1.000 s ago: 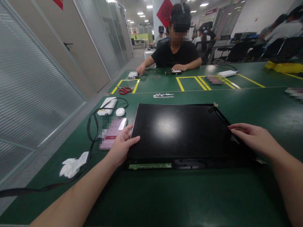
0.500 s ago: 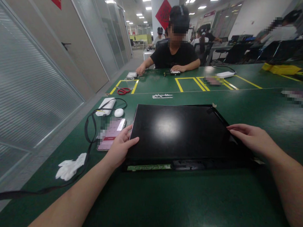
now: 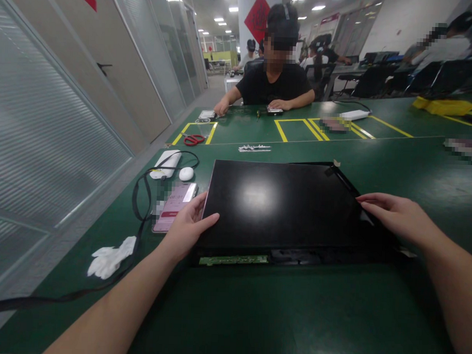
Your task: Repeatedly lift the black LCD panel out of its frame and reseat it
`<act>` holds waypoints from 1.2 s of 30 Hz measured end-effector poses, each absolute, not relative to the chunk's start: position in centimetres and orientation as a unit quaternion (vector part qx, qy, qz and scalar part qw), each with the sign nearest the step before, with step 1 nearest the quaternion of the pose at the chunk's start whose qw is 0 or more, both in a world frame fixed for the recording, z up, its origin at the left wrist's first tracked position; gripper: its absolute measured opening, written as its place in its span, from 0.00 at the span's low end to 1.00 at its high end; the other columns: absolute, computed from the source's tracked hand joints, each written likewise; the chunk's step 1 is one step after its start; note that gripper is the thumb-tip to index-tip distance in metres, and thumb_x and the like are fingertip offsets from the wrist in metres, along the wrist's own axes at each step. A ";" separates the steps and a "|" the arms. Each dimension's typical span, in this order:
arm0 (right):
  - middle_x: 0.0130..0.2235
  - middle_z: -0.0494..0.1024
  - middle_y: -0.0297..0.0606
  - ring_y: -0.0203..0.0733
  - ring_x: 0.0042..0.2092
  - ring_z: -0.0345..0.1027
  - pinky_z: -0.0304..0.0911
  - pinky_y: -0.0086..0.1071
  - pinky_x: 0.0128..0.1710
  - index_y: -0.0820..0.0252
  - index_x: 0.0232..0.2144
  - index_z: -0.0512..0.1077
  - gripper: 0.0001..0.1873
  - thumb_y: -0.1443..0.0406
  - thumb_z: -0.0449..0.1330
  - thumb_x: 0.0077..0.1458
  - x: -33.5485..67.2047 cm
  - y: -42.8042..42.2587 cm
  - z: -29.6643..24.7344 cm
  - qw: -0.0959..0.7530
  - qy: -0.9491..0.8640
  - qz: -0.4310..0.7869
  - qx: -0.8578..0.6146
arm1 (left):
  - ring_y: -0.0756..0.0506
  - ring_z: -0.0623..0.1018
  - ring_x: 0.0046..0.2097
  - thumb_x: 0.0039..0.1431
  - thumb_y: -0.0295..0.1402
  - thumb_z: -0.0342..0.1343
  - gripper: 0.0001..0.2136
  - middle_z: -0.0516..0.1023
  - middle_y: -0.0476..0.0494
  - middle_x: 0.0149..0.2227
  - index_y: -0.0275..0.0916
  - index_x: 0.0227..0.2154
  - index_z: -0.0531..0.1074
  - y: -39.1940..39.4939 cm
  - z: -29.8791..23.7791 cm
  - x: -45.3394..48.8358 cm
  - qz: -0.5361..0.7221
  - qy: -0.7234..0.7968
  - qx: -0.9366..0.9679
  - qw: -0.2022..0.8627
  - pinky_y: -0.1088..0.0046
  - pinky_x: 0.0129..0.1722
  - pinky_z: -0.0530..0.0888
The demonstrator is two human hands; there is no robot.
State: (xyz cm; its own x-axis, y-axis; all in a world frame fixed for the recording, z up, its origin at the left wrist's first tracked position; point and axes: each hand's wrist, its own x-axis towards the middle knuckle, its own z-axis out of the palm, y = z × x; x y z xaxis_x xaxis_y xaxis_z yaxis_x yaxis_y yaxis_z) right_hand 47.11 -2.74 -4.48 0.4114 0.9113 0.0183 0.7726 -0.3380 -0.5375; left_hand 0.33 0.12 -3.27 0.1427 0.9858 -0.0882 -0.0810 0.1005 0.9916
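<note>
A dark, glossy display panel (image 3: 281, 204) lies over a black frame (image 3: 346, 182) in front of me, shifted so the frame's right side and near edge show. Along the near edge a green circuit board strip (image 3: 233, 260) is exposed. My left hand (image 3: 190, 222) grips the panel's left edge, thumb on top and fingers at the side and below. My right hand (image 3: 393, 213) is closed at the right edge, thumb and fingers pinched together there. Whether it holds the panel or the frame I cannot tell.
On the left lie a phone (image 3: 175, 208), a white earbud case (image 3: 186, 173), a white power bank (image 3: 165, 164) with a black cable (image 3: 142, 194), and white gloves (image 3: 111, 258). Red-handled scissors (image 3: 193, 140) and white strips (image 3: 254, 148) lie beyond. A person (image 3: 276, 80) sits opposite.
The view has shifted slightly, moving the scene a little to the right and up. Both hands keep their places at the panel's edges.
</note>
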 end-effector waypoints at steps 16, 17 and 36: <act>0.40 0.84 0.37 0.53 0.43 0.76 0.67 0.44 0.46 0.49 0.37 0.81 0.22 0.48 0.57 0.43 47.0 -2.8 -4.2 0.211 -0.531 0.129 -0.811 | 0.31 0.56 0.72 0.47 0.38 0.68 0.23 0.56 0.32 0.72 0.39 0.48 0.77 1.8 -6.4 -1.7 0.358 0.568 0.650 0.354 0.51 0.70 0.54; 0.40 0.85 0.37 0.53 0.43 0.76 0.67 0.44 0.46 0.48 0.37 0.81 0.22 0.48 0.57 0.43 47.1 -2.8 -4.3 0.212 -0.534 0.125 -0.809 | 0.31 0.56 0.72 0.47 0.38 0.68 0.23 0.57 0.33 0.71 0.39 0.47 0.77 1.7 -6.2 -1.6 0.355 0.573 0.651 0.349 0.51 0.70 0.53; 0.41 0.84 0.39 0.58 0.49 0.74 0.64 0.48 0.52 0.48 0.32 0.81 0.21 0.49 0.61 0.37 46.4 -2.7 -3.6 0.278 -0.477 0.183 -0.813 | 0.31 0.61 0.70 0.48 0.35 0.67 0.20 0.63 0.31 0.69 0.39 0.46 0.78 1.6 -6.0 -1.3 0.356 0.570 0.660 0.336 0.50 0.68 0.56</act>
State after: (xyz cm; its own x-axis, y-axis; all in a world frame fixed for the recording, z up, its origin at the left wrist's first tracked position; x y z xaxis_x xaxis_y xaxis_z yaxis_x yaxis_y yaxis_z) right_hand 46.43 -2.71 -3.62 0.4780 0.8778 -0.0322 0.6741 -0.3901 -0.6272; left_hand -1.30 1.61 -5.96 0.0957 0.9916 0.0867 0.5130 -0.1237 0.8494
